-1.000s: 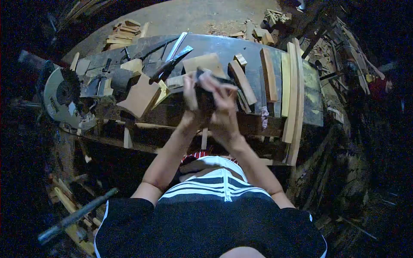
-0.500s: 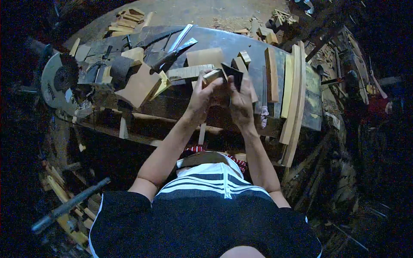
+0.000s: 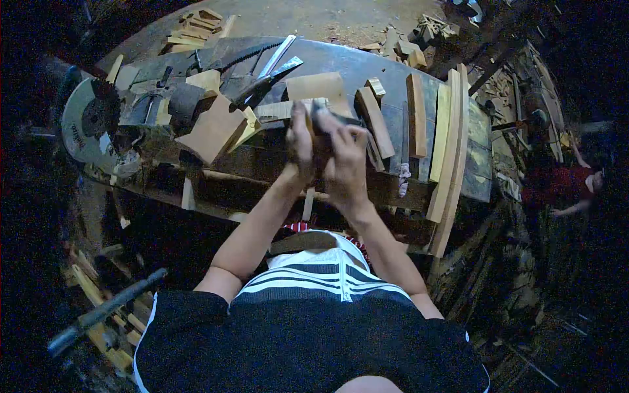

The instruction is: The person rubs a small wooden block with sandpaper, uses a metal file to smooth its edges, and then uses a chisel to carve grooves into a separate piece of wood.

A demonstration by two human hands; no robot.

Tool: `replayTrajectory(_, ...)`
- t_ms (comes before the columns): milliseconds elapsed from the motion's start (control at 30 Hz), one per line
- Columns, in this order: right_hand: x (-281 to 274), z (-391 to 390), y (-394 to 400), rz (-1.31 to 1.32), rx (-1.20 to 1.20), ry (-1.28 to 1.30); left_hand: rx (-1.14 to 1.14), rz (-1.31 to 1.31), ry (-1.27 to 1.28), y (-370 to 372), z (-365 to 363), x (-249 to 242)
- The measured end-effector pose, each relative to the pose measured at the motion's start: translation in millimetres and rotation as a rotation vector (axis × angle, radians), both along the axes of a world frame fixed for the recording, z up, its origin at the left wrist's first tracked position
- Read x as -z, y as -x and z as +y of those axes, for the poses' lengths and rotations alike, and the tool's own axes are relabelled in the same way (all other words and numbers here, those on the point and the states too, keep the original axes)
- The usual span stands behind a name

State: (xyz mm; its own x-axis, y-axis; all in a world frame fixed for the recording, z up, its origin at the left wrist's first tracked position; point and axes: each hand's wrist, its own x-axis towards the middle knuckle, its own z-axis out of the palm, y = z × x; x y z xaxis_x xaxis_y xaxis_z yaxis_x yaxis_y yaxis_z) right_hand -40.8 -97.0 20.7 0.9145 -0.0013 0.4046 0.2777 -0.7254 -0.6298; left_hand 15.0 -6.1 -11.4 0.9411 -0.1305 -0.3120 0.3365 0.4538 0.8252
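Observation:
My left hand (image 3: 300, 143) is closed on a small wood block, mostly hidden by the fingers and blurred. Close on its right, my right hand (image 3: 345, 156) is closed round a dark flat piece (image 3: 347, 120), whose edge shows beyond the fingers. Both hands are over the near side of the dark workbench (image 3: 367, 60). Just behind them lie a light wood strip with marks across it (image 3: 274, 111) and a flat brown board (image 3: 314, 86). A wood block (image 3: 375, 122) lies to the right of my right hand.
A circular saw blade (image 3: 92, 118) stands at the bench's left end. Left of my hands are a brown wood block (image 3: 213, 131) and a handsaw (image 3: 265, 82). Long boards (image 3: 452, 150) lie along the right end. Far right, a person in red (image 3: 557, 183) is visible.
My right hand has moved left, closer to my left hand, and the dark piece has tilted down flatter. My left hand has turned, hiding more of its block. The person in red shows more.

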Motion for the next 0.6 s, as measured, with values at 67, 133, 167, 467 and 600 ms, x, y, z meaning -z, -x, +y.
replayTrajectory(67, -4.3, 4.7, 11.3, -0.011, -0.073, -0.052, -0.054, -0.149, -0.183, 9.8, 6.0, -7.6)
replayTrajectory(133, 4.3, -2.3, 1.7, -0.044, -0.062, -0.128, 0.003, -0.017, -0.003, -0.1, 2.3, 13.4)
replayTrajectory(167, 10.3, -8.7, -10.0, -0.068, -0.038, -0.183, -0.056, 0.004, 0.076, 2.0, -13.1, 19.8)
replayTrajectory(467, 10.4, 1.6, 2.6, 0.049, 0.028, -0.144, -0.02, -0.133, 0.007, -26.5, -8.4, 83.8)
replayTrajectory(600, 21.8, -20.0, -20.9, 0.102, 0.028, -0.085, -0.063, -0.162, -0.145, -0.7, -23.4, 56.6)
